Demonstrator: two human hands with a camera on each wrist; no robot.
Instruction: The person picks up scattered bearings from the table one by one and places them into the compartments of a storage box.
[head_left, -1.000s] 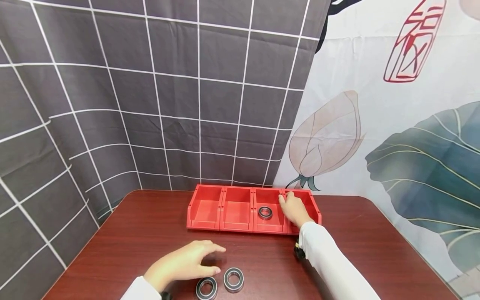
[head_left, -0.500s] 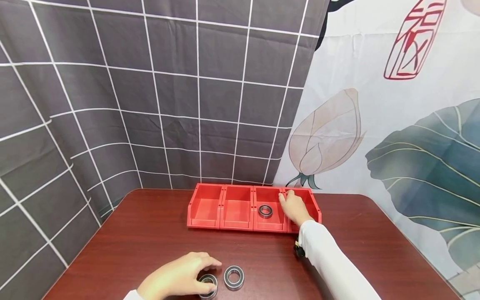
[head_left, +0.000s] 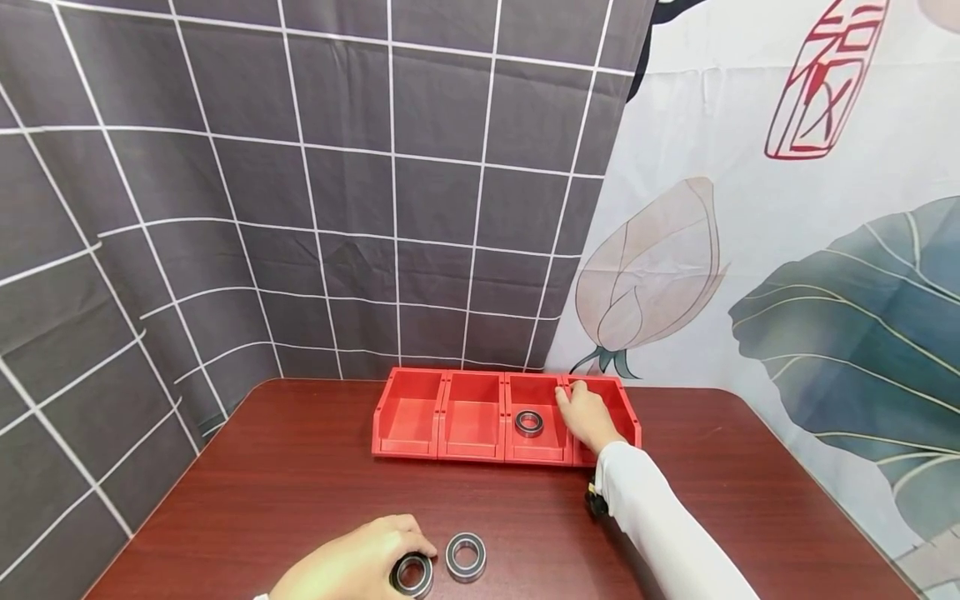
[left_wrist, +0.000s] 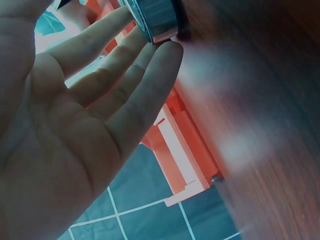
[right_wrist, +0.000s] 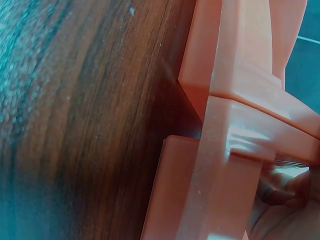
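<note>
The left hand (head_left: 352, 569) curls its fingers (left_wrist: 150, 70) around a bearing (head_left: 412, 574) lying on the surface (head_left: 300, 492), pinching its rim. A second bearing (head_left: 466, 557) lies just beside it. The right hand (head_left: 587, 417) rests in the rightmost bin (head_left: 626, 417), fingers loosely bent over its dividing wall. A third bearing (head_left: 528, 422) sits in the neighbouring bin (head_left: 534, 392).

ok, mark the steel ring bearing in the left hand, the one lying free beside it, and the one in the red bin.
steel ring bearing in the left hand (head_left: 412, 574), head view, on its dark face.
free steel ring bearing (head_left: 466, 556), head view, on its rim.
steel ring bearing in the red bin (head_left: 529, 422), head view, on its rim.
</note>
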